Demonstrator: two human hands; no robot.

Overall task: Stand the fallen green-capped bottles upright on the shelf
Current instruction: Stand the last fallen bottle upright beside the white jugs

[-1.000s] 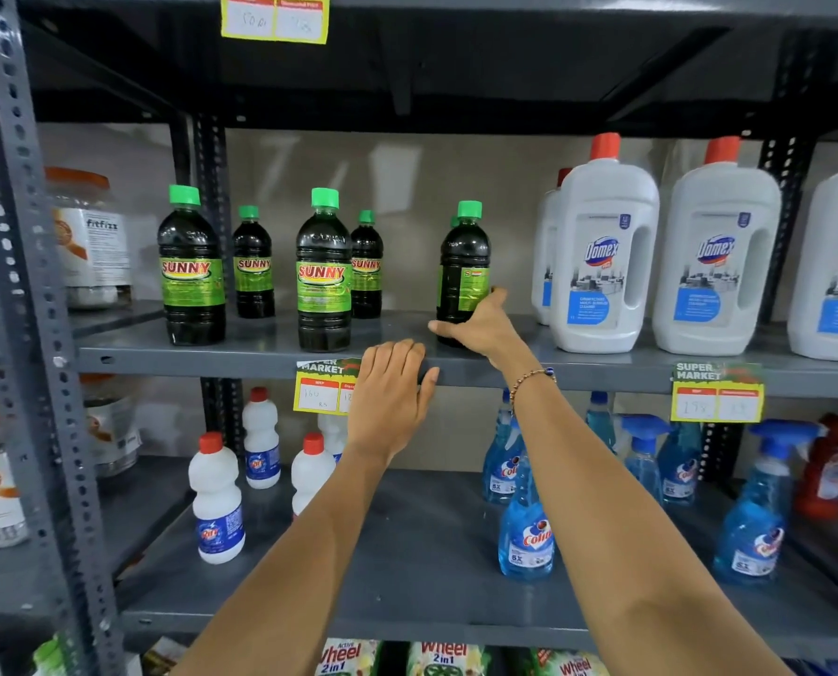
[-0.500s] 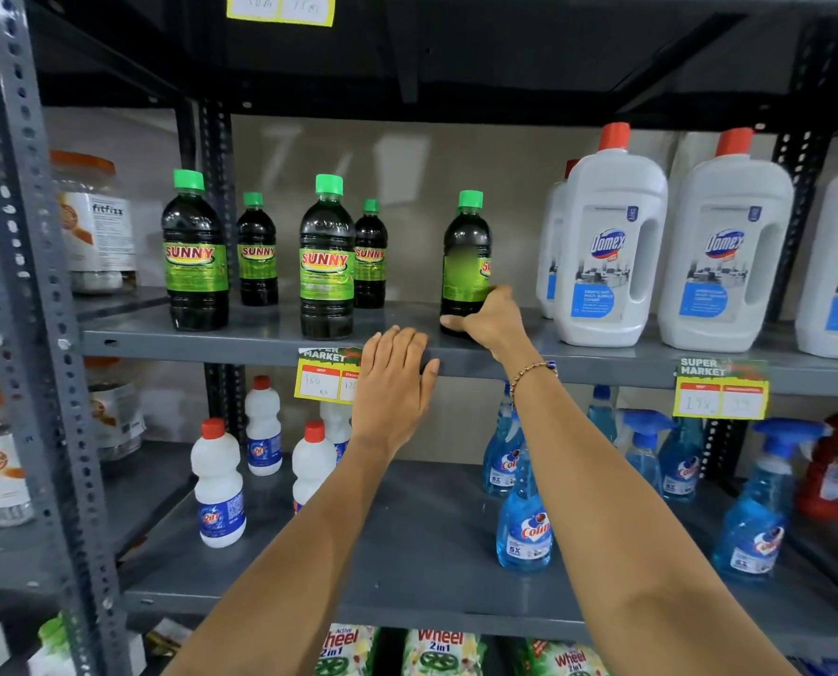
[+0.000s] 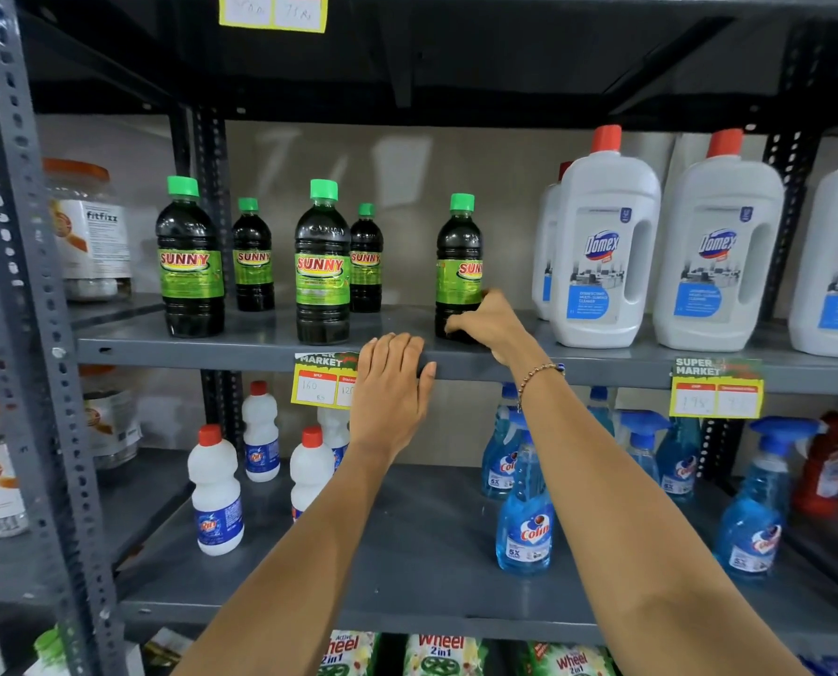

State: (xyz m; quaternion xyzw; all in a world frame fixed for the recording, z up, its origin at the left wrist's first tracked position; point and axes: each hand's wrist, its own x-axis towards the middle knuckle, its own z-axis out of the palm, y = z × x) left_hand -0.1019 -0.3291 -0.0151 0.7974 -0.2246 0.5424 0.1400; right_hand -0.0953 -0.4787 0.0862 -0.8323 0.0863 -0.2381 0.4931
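The right hand [image 3: 487, 320] has its grip wrapped low around the base of a green-capped bottle [image 3: 458, 265], fingers curled onto the dark body just under the label, thumb side hidden behind the bottle. That bottle stands upright on the shelf [image 3: 129, 340], near the front edge. The left hand [image 3: 391, 383] holds nothing: its grip is flat, fingers pressed together and laid over the shelf's front lip just left of the held bottle, partly covering a price tag [image 3: 320, 383].

Left of the held bottle four more green-capped bottles stand upright: two large ones at the front [image 3: 190, 265] [image 3: 322, 270] and two smaller-looking ones behind [image 3: 253, 258] [image 3: 366, 261]. None lies on its side in view, so the righting looks finished or nearly so; the step in hand seems to be settling this last bottle. The next move likely calls for checking that it sits flat, perhaps turning its label forward since only part of the name shows, then letting go without tipping it.

Right of the held bottle, well clear of it, stand white jugs with red caps [image 3: 604, 256]. The shelf is grey painted metal on slotted uprights [image 3: 26, 334], with a beige wall behind. Below the held bottle, the lower shelf carries blue spray bottles [image 3: 524, 524] and small white bottles [image 3: 214, 495].
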